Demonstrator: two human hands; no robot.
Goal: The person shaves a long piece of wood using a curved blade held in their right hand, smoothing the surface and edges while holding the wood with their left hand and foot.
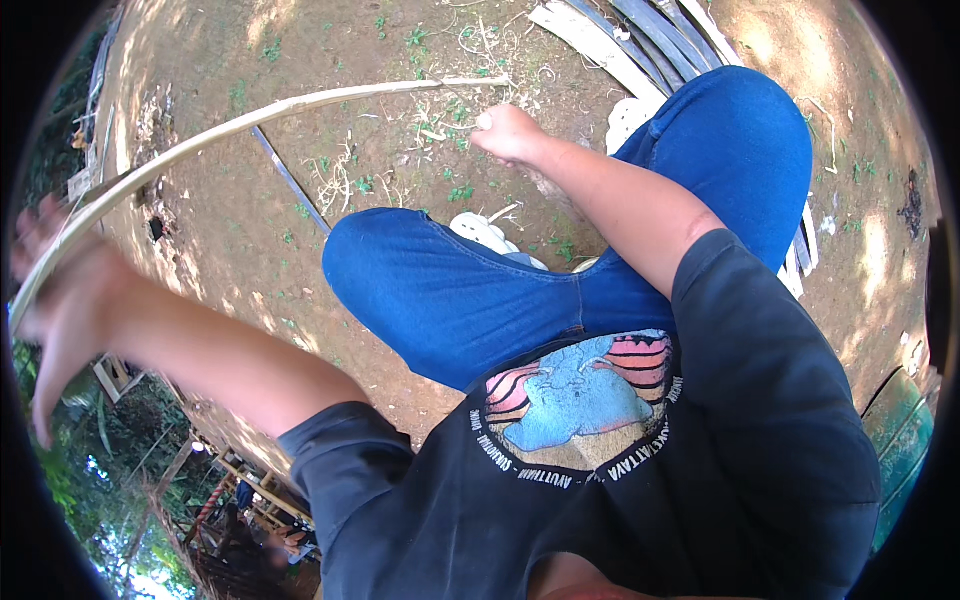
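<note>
Spreading left hand (85, 290) wide behind near end of long pale bamboo-like strip (300, 102); curling right hand (508, 136) closed just below far end, can't tell if holding anything. Looking shaved pale already, judging by curly shavings (340, 185); can't tell how much left. Leaving slats (600, 45) lying by right knee (745, 100). Working outdoors over sun-dappled dirt (230, 220), near foliage (130, 440).

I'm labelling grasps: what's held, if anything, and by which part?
The left hand is open, the pale strip crossing it near the strip's left end; whether gripped cannot be told. The right hand is curled, its inside hidden: cannot tell.
</note>
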